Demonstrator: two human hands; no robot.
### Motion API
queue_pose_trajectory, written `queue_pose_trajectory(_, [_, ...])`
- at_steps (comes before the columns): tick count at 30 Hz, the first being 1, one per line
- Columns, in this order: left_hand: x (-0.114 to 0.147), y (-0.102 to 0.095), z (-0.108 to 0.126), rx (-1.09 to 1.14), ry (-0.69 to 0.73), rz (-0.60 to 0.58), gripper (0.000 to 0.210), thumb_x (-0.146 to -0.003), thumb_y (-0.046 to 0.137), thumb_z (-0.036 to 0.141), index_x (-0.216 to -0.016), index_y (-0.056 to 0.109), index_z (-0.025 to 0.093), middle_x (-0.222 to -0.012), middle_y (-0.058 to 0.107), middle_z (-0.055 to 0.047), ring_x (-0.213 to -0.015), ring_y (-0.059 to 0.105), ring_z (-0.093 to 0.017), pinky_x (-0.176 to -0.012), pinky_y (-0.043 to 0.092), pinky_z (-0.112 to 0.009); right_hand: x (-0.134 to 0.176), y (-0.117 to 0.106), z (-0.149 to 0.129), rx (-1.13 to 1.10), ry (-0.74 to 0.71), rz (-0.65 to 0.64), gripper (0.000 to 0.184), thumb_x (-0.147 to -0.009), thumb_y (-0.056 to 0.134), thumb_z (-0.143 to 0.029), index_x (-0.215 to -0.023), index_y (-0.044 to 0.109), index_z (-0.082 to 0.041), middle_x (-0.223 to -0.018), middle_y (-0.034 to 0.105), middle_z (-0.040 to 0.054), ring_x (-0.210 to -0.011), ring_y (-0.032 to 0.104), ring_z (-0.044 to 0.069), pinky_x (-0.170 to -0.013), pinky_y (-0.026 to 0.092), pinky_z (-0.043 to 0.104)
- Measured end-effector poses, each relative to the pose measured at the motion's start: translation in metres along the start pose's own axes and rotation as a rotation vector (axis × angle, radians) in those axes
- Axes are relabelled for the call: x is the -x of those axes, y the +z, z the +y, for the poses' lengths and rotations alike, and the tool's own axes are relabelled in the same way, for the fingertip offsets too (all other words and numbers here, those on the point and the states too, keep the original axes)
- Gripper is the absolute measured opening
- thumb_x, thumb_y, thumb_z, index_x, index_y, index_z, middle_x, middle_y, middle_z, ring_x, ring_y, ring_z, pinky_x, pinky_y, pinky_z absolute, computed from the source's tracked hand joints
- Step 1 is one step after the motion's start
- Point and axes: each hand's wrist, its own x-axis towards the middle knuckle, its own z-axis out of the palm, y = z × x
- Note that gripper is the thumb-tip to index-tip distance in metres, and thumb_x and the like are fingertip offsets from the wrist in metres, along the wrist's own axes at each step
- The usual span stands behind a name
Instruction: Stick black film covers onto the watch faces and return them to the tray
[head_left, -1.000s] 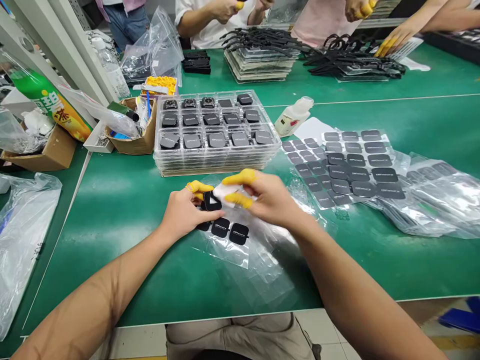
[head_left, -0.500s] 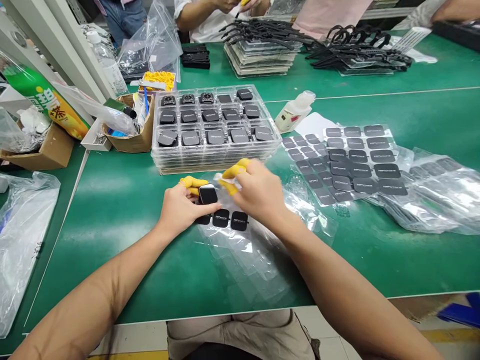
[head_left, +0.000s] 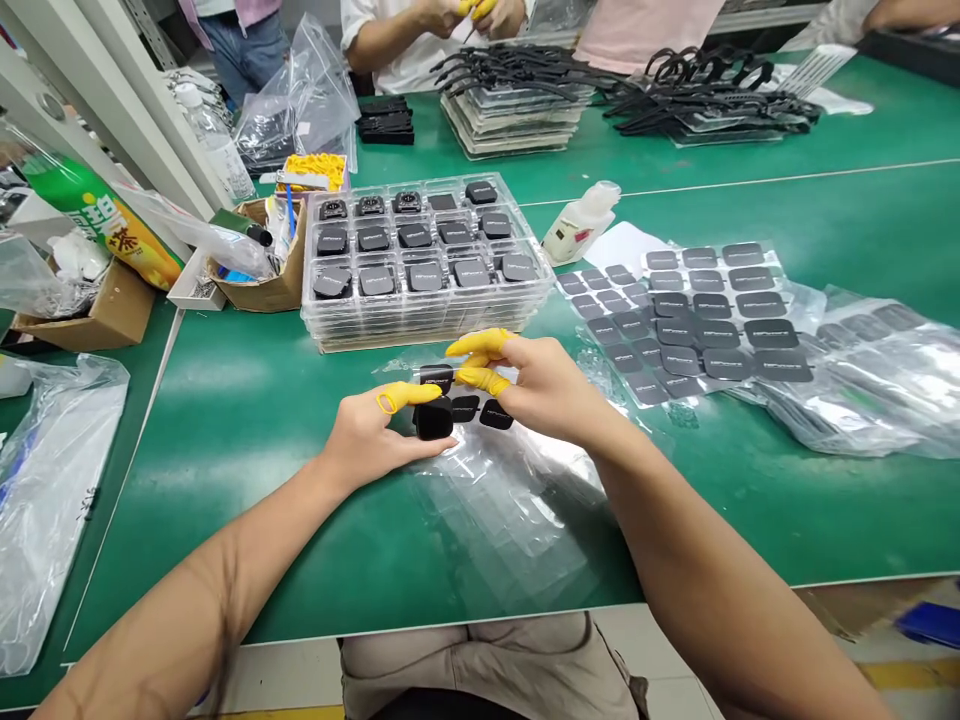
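Observation:
My left hand (head_left: 375, 425) grips a black, rounded-square smartwatch body (head_left: 434, 418) with its dark glossy face up. A yellow finger cot covers the finger that lies over its top edge, and the thumb is at its lower edge. Just beyond and right of it is a clear sheet of black rounded-square labels (head_left: 465, 408) with pale print. My right hand (head_left: 536, 385), also in yellow finger cots, is closed at the upper part of this sheet, its fingertips beside one label (head_left: 435, 377). The exact pinch point is partly hidden. Crumpled clear film (head_left: 510, 500) lies beneath.
Stacked clear trays (head_left: 427, 325) of watch parts stand ahead. Right of them are a white bottle (head_left: 583, 222) and more label sheets (head_left: 697, 320). Small boxes (head_left: 274, 280) and a green bottle (head_left: 97, 215) are left. Across the bench, a co-worker's hands (head_left: 465, 15) work behind black straps (head_left: 517, 75).
The watch body has moved slightly down and right, its face now darker. The label sheet has shifted up and right. A white scrap at my right fingertips is out of sight.

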Motion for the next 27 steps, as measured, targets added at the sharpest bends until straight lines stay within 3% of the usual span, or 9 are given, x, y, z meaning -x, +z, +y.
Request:
queue_pose_trajectory(3, [0.002, 0.001, 0.0, -0.075, 0.058, -0.009, 0.04, -0.074, 0.093, 0.042, -0.105, 0.078, 0.021, -0.1, 0.084, -0.004, -0.086, 0.082, -0.02, -0.083, 0.067, -0.029, 0.0, -0.005, -0.004, 0.084, -0.03, -0.04, 0.017, -0.095, 0.064, -0.024, -0.108, 0.075, -0.024, -0.111, 0.082, 0.005, -0.101, 0.076, 0.025, -0.089, 0.059, 0.04])
queue_pose_trajectory(6, [0.004, 0.002, -0.002, -0.133, 0.05, -0.018, 0.04, -0.075, 0.091, 0.045, -0.106, 0.078, 0.022, -0.099, 0.084, -0.004, -0.087, 0.082, -0.021, -0.083, 0.067, -0.03, 0.002, 0.003, -0.01, 0.106, -0.068, 0.004, 0.01, -0.095, 0.068, -0.029, -0.101, 0.076, -0.024, -0.102, 0.082, 0.0048, -0.094, 0.076, 0.024, -0.085, 0.058, 0.04])
queue_pose_trajectory(13, [0.001, 0.001, 0.001, -0.047, -0.09, -0.052, 0.043, -0.07, 0.093, 0.048, -0.102, 0.08, 0.022, -0.094, 0.084, -0.003, -0.081, 0.08, -0.02, -0.08, 0.067, -0.03, 0.004, 0.032, -0.017, 0.176, -0.084, 0.431, 0.01, -0.098, 0.067, -0.025, -0.094, 0.075, -0.027, -0.102, 0.081, 0.0046, -0.097, 0.075, 0.025, -0.09, 0.056, 0.044])
queue_pose_trajectory(15, [0.0, 0.0, 0.002, 0.008, -0.121, -0.107, 0.046, -0.069, 0.094, 0.048, -0.103, 0.079, 0.022, -0.093, 0.084, -0.003, -0.08, 0.08, -0.02, -0.081, 0.067, -0.031, 0.004, 0.033, -0.017, 0.207, -0.069, 0.487, 0.012, -0.1, 0.064, -0.026, -0.094, 0.075, -0.027, -0.099, 0.081, 0.0048, -0.093, 0.073, 0.025, -0.087, 0.056, 0.043])
queue_pose_trajectory(17, [-0.001, -0.001, 0.003, 0.04, -0.122, -0.144, 0.049, -0.066, 0.096, 0.047, -0.105, 0.079, 0.022, -0.101, 0.083, -0.005, -0.089, 0.08, -0.022, -0.088, 0.066, -0.034, 0.004, 0.031, -0.015, 0.208, -0.071, 0.492, 0.014, -0.101, 0.061, -0.026, -0.095, 0.073, -0.026, -0.097, 0.079, 0.0056, -0.085, 0.07, 0.023, -0.082, 0.055, 0.041])
queue_pose_trajectory(21, [-0.004, -0.005, 0.002, 0.06, -0.13, -0.094, 0.056, -0.057, 0.101, 0.043, -0.104, 0.08, 0.021, -0.139, 0.072, -0.014, -0.128, 0.07, -0.034, -0.111, 0.057, -0.047, 0.004, 0.032, -0.01, 0.206, -0.066, 0.432, 0.013, -0.101, 0.059, -0.026, -0.097, 0.072, -0.025, -0.097, 0.076, 0.0063, -0.08, 0.066, 0.022, -0.075, 0.054, 0.038])
queue_pose_trajectory(24, [-0.005, -0.006, 0.004, 0.132, -0.188, -0.168, 0.054, -0.061, 0.099, 0.045, -0.105, 0.079, 0.022, -0.119, 0.081, -0.01, -0.111, 0.077, -0.029, -0.103, 0.062, -0.042, 0.003, 0.038, -0.008, 0.215, -0.038, 0.389, 0.012, -0.101, 0.06, -0.027, -0.097, 0.071, -0.026, -0.099, 0.076, 0.0063, -0.088, 0.067, 0.023, -0.077, 0.053, 0.038])
queue_pose_trajectory(27, [-0.005, -0.004, 0.006, 0.122, -0.225, -0.238, 0.049, -0.063, 0.098, 0.045, -0.102, 0.079, 0.022, -0.097, 0.084, -0.004, -0.089, 0.08, -0.023, -0.093, 0.065, -0.036, 0.0, 0.038, -0.008, 0.074, 0.042, 0.467, 0.012, -0.102, 0.061, -0.034, -0.096, 0.068, -0.026, -0.1, 0.074, 0.0059, -0.093, 0.068, 0.023, -0.087, 0.054, 0.041])
